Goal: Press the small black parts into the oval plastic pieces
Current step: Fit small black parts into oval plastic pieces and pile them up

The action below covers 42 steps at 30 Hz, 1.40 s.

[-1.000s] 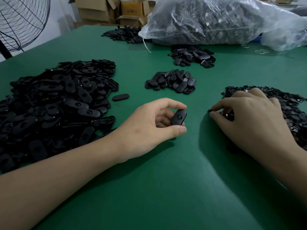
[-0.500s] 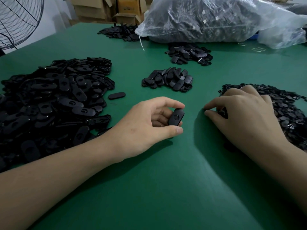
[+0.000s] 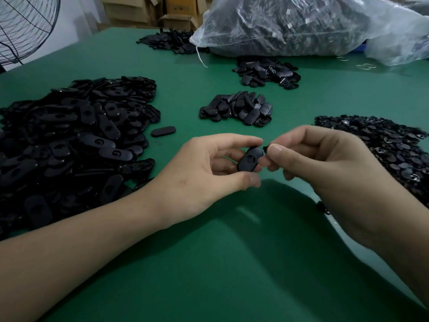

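Note:
My left hand [image 3: 209,173] holds one black oval plastic piece [image 3: 250,158] between thumb and fingers, its round hole facing up. My right hand [image 3: 325,168] pinches a small black part [image 3: 265,148] at its fingertips, right beside the upper end of the oval piece. Most of the small part is hidden by the fingers. A big heap of oval pieces [image 3: 69,135] lies at the left. The pile of small black parts [image 3: 383,145] lies at the right.
A small pile of oval pieces [image 3: 236,108] sits just beyond my hands, with a single loose one [image 3: 163,131] to its left. Farther back lie two more piles [image 3: 267,70], a full clear plastic bag [image 3: 301,24], cardboard boxes and a fan [image 3: 25,26]. The green table [image 3: 220,263] lies under my arms.
My right hand left the pile of small parts with one pinched and moved left to meet the oval piece. My left hand lifted the oval piece slightly.

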### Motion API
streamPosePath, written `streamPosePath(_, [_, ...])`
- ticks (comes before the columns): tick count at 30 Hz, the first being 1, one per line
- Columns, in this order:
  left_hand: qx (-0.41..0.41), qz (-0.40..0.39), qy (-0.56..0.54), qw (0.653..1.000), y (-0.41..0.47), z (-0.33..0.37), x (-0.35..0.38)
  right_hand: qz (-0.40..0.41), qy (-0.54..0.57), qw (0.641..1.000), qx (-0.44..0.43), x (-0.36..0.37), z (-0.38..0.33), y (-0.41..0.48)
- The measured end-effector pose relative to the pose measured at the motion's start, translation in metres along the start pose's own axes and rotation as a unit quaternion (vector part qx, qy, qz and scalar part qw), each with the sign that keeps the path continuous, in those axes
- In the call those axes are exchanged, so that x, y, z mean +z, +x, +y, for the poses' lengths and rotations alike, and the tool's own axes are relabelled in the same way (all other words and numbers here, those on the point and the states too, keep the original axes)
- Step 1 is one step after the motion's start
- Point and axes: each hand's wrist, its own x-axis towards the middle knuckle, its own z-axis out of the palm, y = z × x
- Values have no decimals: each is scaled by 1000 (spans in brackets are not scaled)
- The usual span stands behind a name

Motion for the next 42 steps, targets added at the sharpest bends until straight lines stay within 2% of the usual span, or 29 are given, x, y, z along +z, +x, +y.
streamPosePath(5, [17,12,-19,1000,1,-3,1,-49,168,981,84,5,6,-2])
streamPosePath(10, [31,7,-27,999,3,-6,0,-58,210,970,111,2,7,1])
streamPosePath(14, [47,7,-37,998,3,-7,-1,-57,201,971,119,2,7,1])
streamPosePath(25, [39,23,3,999,1,-4,0,10,-18,1000,24,6,7,-1])
streamPosePath(29, [27,35,8,999,1,-3,-1,13,-116,992,-43,6,6,-1])
streamPosePath(33, [19,41,-7,999,1,-2,0,37,-191,979,-67,4,7,-2])
streamPosePath(42, [28,41,-31,998,0,-2,2,65,-258,961,-78,9,3,-3])
